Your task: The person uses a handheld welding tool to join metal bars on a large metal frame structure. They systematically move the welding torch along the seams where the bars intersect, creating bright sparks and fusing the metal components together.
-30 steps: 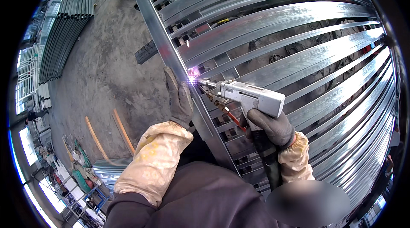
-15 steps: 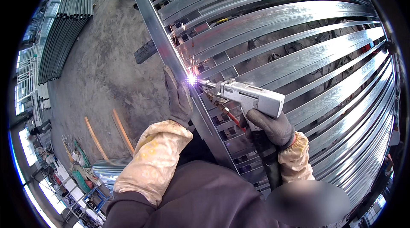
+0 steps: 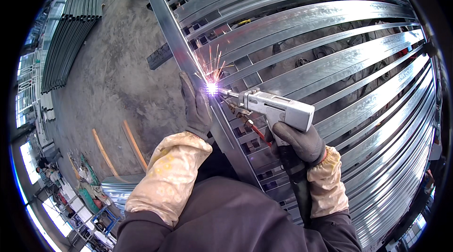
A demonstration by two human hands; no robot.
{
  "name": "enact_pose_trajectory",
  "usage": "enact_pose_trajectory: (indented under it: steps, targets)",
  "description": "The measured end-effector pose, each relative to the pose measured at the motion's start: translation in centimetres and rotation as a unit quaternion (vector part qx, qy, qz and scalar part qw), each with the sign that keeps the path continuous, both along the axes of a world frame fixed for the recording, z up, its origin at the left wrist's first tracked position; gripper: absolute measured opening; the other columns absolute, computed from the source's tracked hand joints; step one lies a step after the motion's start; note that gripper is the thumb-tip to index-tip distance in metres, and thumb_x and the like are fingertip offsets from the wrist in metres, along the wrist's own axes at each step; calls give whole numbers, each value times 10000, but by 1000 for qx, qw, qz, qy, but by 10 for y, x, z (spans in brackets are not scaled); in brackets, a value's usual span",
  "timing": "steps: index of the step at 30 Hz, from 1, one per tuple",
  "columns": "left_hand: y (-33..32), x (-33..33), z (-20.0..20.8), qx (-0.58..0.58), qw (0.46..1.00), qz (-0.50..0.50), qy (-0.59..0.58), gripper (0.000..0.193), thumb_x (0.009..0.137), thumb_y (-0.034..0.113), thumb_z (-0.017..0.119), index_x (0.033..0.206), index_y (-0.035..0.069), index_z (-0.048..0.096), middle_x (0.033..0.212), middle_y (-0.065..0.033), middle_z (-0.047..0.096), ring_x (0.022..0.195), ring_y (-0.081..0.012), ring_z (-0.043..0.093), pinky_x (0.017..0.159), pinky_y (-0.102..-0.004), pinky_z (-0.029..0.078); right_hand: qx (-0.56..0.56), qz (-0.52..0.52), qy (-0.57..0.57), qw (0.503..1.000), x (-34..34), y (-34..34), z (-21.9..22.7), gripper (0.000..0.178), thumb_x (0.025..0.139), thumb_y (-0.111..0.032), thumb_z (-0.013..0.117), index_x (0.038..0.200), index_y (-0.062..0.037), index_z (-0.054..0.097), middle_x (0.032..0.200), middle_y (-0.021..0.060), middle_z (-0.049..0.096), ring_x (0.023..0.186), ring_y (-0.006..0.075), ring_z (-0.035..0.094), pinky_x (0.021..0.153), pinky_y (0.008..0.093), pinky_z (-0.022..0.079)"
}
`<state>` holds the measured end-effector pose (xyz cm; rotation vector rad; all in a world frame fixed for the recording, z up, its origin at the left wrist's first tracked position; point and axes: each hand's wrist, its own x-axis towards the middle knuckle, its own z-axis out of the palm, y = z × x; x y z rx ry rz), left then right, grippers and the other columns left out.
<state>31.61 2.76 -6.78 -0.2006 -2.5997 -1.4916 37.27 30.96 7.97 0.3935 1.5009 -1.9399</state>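
Observation:
My right hand (image 3: 299,142), in a grey glove, is closed round the grip of a silver welding gun (image 3: 278,107). Its nozzle meets a rectangular steel tube (image 3: 171,30) at a violet-white glowing spot (image 3: 212,89), where orange sparks fly up and away. The glare hides the joint itself. Along the tube's outer side rests my left hand (image 3: 196,108), also gloved, its fingers stretched out flat just left of the glow. A red cable (image 3: 257,131) and brass fitting run below the nozzle. Light patterned sleeve covers wrap both forearms.
Long parallel steel tubes (image 3: 339,63) extend rightward from the edge tube, with cables (image 3: 323,52) on the floor beneath. A dark short tube end (image 3: 160,57) juts out left. Stacked tubes (image 3: 71,39) lie far left; two wooden strips (image 3: 135,145) are on the concrete floor.
The sparks reach higher and spread wider. Both hands and the welding gun stay in nearly the same place.

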Motion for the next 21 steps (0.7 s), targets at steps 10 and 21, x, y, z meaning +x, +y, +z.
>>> enact_pose_trajectory:
  steps: [10,21]
  targets:
    - [2,1,3,-5,1000,0,-2,663,1074,184,394,1606,-57,82,1649,-294,179,1540,-391,199,1247,-420,178,20,-2,48,999,6,0,-4,309,1019,-236,583,1210,7,609,858,46,678,686,117,650,628,278,538]
    - [0,-2,2,101,990,19,-99,671,1072,187,399,1612,-46,76,1651,-284,179,1549,-377,177,1250,-411,166,4,6,-21,1000,7,4,7,358,1030,-277,577,1273,-16,603,935,50,711,688,116,653,637,271,546]
